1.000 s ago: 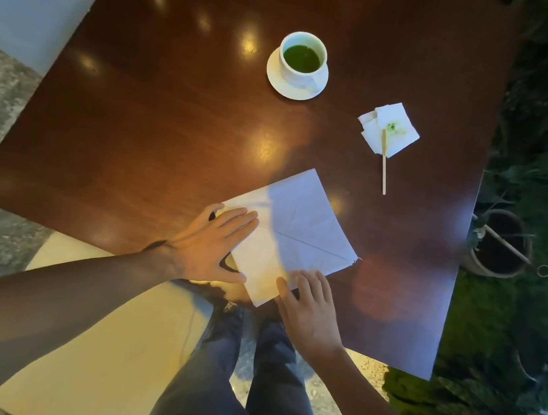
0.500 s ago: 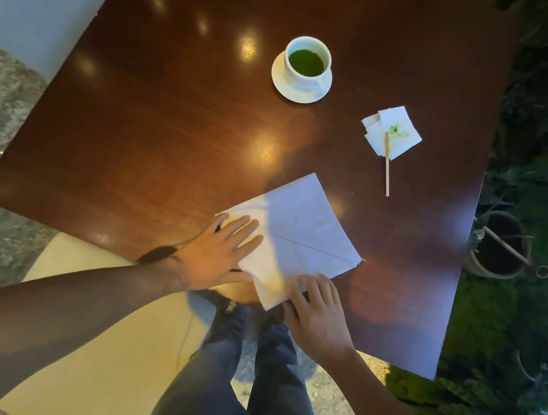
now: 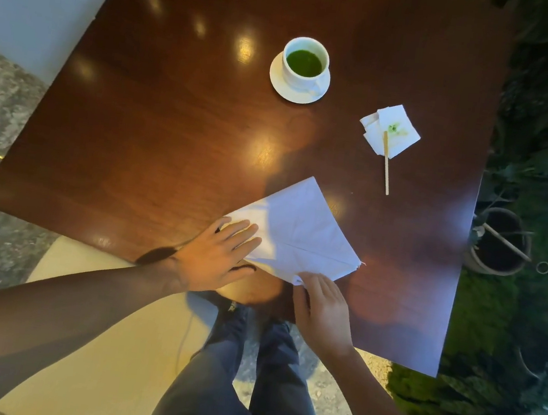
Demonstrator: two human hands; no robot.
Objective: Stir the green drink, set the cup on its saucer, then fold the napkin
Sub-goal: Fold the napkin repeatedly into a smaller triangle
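At table's 12 o'clock, cup (image 3: 306, 63): on its saucer (image 3: 277, 83), done.
Napkin (image 3: 300, 231): part-folded, folding unfinished.
Left hand (image 3: 216, 257): flat, pressing napkin.
Right hand (image 3: 323, 303): pinching 6 o'clock corner.

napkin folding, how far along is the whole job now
Looks done: the cup of green drink sits on its saucer, and the stir stick lies aside on a stained tissue. In hand: the left hand presses the napkin flat while the right hand pinches its near corner. Left: finishing the fold.
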